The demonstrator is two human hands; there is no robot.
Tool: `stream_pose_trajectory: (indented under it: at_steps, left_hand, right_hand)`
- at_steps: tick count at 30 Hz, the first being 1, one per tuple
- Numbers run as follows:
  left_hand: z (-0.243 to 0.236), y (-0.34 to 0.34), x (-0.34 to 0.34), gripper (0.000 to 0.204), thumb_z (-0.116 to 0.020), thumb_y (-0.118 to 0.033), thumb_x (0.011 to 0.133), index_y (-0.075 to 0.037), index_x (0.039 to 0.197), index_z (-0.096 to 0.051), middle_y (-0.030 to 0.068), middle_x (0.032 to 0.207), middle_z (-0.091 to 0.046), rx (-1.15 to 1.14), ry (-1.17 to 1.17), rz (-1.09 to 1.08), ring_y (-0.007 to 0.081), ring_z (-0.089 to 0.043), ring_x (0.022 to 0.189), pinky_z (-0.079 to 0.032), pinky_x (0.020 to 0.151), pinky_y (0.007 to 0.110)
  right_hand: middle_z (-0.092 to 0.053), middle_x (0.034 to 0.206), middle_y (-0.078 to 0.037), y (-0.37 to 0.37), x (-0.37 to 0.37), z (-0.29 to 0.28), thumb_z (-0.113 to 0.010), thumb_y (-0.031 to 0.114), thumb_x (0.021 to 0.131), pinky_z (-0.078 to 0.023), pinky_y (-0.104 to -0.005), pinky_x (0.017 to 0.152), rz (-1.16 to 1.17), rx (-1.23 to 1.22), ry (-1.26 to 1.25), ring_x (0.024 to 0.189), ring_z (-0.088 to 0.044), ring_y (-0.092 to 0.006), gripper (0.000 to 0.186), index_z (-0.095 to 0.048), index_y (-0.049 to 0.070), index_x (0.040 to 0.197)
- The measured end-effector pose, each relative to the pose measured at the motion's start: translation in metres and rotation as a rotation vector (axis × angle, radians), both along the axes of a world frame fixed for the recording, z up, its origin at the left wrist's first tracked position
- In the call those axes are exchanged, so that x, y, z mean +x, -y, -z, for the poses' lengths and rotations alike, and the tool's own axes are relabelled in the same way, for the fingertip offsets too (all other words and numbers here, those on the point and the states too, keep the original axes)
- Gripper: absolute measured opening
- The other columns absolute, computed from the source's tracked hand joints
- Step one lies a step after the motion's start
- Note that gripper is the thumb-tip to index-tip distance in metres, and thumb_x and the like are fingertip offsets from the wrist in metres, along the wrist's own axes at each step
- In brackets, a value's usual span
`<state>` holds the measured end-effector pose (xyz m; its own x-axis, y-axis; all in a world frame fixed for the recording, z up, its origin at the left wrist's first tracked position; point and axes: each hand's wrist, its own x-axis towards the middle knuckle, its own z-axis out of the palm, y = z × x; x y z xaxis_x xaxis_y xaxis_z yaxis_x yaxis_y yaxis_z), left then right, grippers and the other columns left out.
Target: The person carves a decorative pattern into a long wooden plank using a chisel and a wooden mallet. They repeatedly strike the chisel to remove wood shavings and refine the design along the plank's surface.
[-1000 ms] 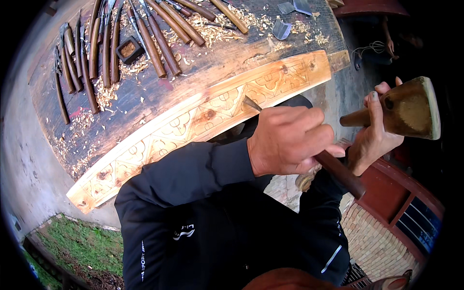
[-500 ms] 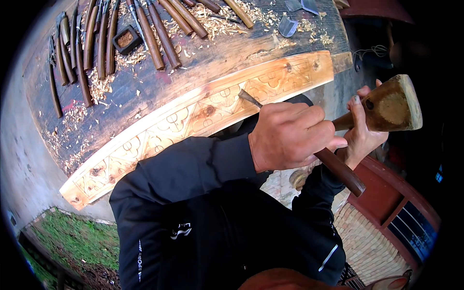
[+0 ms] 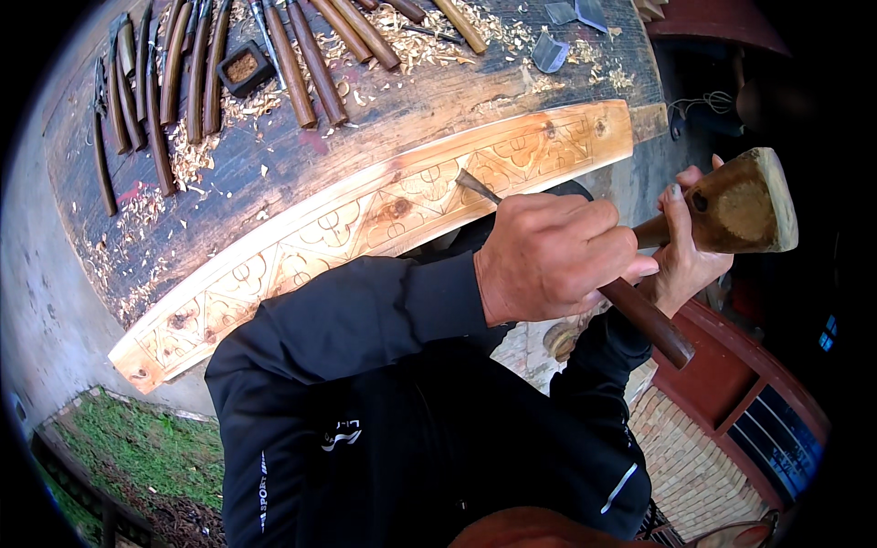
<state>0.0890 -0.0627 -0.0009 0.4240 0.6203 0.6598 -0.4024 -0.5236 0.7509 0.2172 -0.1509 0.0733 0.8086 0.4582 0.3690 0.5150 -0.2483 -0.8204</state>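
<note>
A wooden board (image 3: pixel 397 215), long and pale, lies along the workbench's near edge with a carved or drawn pattern of curves and triangles. My left hand (image 3: pixel 557 256) is wrapped round a carving chisel (image 3: pixel 647 321) with a brown wooden handle. The metal blade slants down to the pattern, right of the board's middle; whether it cuts in, I cannot tell. Just to the right, my right hand (image 3: pixel 685 251) grips a wooden mallet (image 3: pixel 744 203) by its handle. The mallet head points up and right, apart from the chisel's handle end. My left hand hides the chisel's middle.
On the dark workbench (image 3: pixel 274 178), several wooden-handled carving tools (image 3: pixel 196 82) lie at the far left among wood shavings (image 3: pixel 192 164). A small dark square box (image 3: pixel 245 68) sits between them. Bent metallic-looking pieces (image 3: pixel 550 53) lie at the back right. Grass (image 3: pixel 137 447) borders the paving.
The whole view has shifted slightly. My hands keep hold of the chisel and the mallet in almost the same pose, with the blade tip at nearly the same spot on the board.
</note>
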Motion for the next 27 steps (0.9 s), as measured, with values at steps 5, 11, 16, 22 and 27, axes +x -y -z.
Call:
stream_pose_trajectory:
  at_steps: [5,11,16,22,27]
  left_hand:
    - [-0.0007,0.0007,-0.0005,0.043,-0.086,-0.027,0.076,-0.011,0.067,-0.047,0.0034,0.063,-0.04,-0.006,0.011,-0.024,0.0201,-0.05,0.05,-0.036,0.044,0.035]
    - [0.0002,0.0006,0.0007,0.044,-0.086,-0.028,0.075,-0.011,0.066,-0.047,0.003,0.063,-0.041,0.001,0.004,-0.046,0.0195,-0.05,0.05,-0.037,0.044,0.034]
    - [0.0008,0.0014,0.0043,0.044,-0.086,-0.029,0.075,-0.01,0.067,-0.048,0.0027,0.063,-0.042,-0.022,0.019,-0.092,0.019,-0.05,0.051,-0.038,0.044,0.033]
    - [-0.0009,-0.0015,0.0034,0.043,-0.086,-0.03,0.076,-0.01,0.069,-0.048,0.0032,0.063,-0.042,-0.022,0.009,-0.108,0.0192,-0.051,0.051,-0.038,0.045,0.034]
    - [-0.0058,-0.006,0.0074,0.042,-0.084,-0.03,0.079,-0.009,0.069,-0.049,0.0048,0.063,-0.042,-0.033,-0.032,-0.14,0.0204,-0.05,0.051,-0.037,0.045,0.035]
  right_hand:
    - [-0.07,0.101,-0.011,-0.0009,-0.0003,0.002,-0.079,-0.01,0.079,-0.054,-0.0312,0.086,0.012,0.016,0.008,0.09,-0.065,-0.0168,0.056,-0.06,-0.007,0.132]
    - [-0.069,0.102,-0.011,-0.0001,0.0026,0.0031,-0.078,-0.011,0.079,-0.054,-0.0304,0.085,-0.006,-0.009,0.024,0.091,-0.064,-0.0163,0.059,-0.058,-0.007,0.134]
    - [-0.069,0.101,-0.011,0.002,0.0027,0.0014,-0.078,-0.012,0.078,-0.054,-0.0297,0.084,-0.02,-0.022,0.017,0.091,-0.063,-0.0163,0.061,-0.057,-0.007,0.136]
    - [-0.069,0.102,-0.011,-0.0008,0.0008,0.0006,-0.077,-0.012,0.078,-0.054,-0.0295,0.081,-0.04,0.008,0.0,0.089,-0.063,-0.0158,0.062,-0.056,-0.008,0.137]
    - [-0.069,0.103,-0.012,0.0014,0.0038,-0.0015,-0.076,-0.013,0.079,-0.055,-0.0292,0.081,-0.027,-0.024,0.019,0.089,-0.064,-0.016,0.063,-0.055,-0.008,0.138]
